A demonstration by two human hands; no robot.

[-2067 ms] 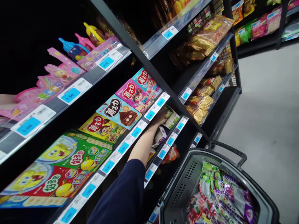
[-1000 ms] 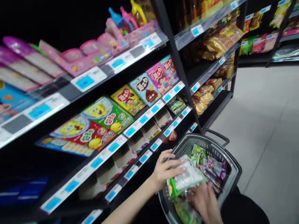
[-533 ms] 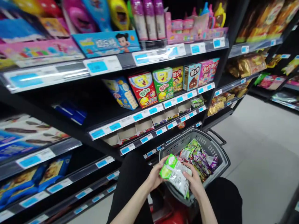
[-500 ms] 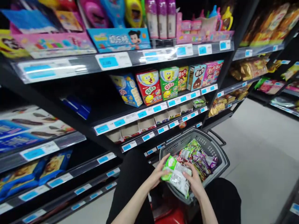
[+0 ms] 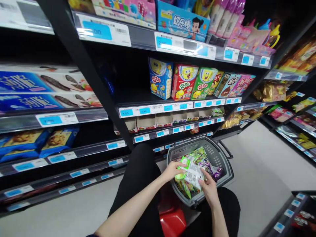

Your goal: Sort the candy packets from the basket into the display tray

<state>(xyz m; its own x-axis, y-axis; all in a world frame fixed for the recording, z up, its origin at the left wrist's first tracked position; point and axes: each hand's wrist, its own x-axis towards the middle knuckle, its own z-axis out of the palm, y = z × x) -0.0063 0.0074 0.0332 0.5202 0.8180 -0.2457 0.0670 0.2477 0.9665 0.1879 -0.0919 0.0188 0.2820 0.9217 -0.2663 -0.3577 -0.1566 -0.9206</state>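
Packet [image 5: 194, 177] is lying slantwise over the near half of the basket [image 5: 213, 153], its green end toward the left hand [image 5: 170, 171] and its silver part toward the right hand [image 5: 209, 187]. The left fingers are closing narrowly on the green end; the right thumb and fingers are pinching the other side. Whether it is touching the wraps [image 5: 198, 154] inside, I cannot tell.

By its look, it is probably weighing little, with a soft, shiny film that may be slipping under dry fingertips (and something crushable could be inside). The two-ended hold is seeming sensible; a flat grip on the ends would be sparing the middle.

The basket's rim is ringing the hands on all sides, so low sideways moves would be meeting it. The left leg [image 5: 135, 179] and right leg [image 5: 228, 207] are flanking the basket's near end, and shelves [image 5: 161, 133] are running behind its far side. More room is opening rightward, where bare floor [image 5: 259, 164] is spreading past the handle [image 5: 227, 148], and straight up, where nothing is covering the packet except the fingers themselves.
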